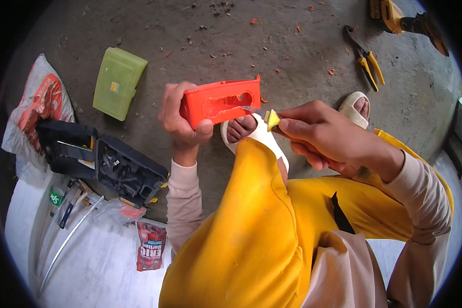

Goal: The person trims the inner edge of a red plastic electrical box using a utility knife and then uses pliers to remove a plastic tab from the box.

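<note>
My left hand (182, 115) is closed round the left end of an orange-red plastic box (200, 100), which has a long, rough-edged opening in the side facing up toward me. My right hand (321, 133), fingers curled, grips a small tool with a yellow end piece (271, 119); a thin part of it reaches to the box's right end beside the opening, and whether it touches is hard to tell. Both hands are above my sandalled foot (241, 128) and bent knee in yellow trousers.
A green lidded case (119, 82), a stuffed plastic sack (38, 108) and an open black toolcase (128, 167) lie left. Tubes, tools and a red packet (150, 246) lie on a white ledge (95, 272). Pliers (369, 66) and a cordless power tool (392, 15) lie upper right among orange shavings.
</note>
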The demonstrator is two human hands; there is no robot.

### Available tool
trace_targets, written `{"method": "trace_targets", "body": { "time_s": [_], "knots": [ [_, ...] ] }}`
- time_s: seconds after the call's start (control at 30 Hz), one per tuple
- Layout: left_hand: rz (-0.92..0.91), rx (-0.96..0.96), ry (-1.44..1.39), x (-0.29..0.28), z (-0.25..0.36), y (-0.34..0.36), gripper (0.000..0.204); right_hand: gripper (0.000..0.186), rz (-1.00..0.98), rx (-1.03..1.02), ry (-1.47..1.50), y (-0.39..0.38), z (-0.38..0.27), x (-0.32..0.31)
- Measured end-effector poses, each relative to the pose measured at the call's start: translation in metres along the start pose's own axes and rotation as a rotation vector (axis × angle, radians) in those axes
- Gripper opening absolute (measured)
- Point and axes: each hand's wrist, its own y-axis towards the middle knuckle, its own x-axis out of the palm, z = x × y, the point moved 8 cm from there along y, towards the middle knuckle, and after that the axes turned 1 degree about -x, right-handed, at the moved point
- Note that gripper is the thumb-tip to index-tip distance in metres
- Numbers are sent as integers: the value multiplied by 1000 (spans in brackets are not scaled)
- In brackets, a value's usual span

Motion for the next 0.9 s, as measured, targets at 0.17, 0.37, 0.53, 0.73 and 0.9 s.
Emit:
{"method": "trace_targets", "body": {
  "time_s": [0.17, 0.37, 0.53, 0.73, 0.9],
  "knots": [
    [-58, -31, 10, 4, 1, 11, 94, 36, 43, 3, 184, -9, -1, 2],
    [-54, 61, 84, 10, 11, 27, 92, 30, -75, -42, 355, -13, -16, 7],
    [-63, 68, 73, 12, 13, 30, 85, 32, -38, -17, 427, -6, -17, 8],
    [-92, 23, 108, 10, 11, 34, 84, 24, 32, -141, 212, -12, -33, 4],
    [-246, -49, -132, 15, 0, 56, 69, 26, 367, -511, -155, -11, -41, -27]
  ]
}}
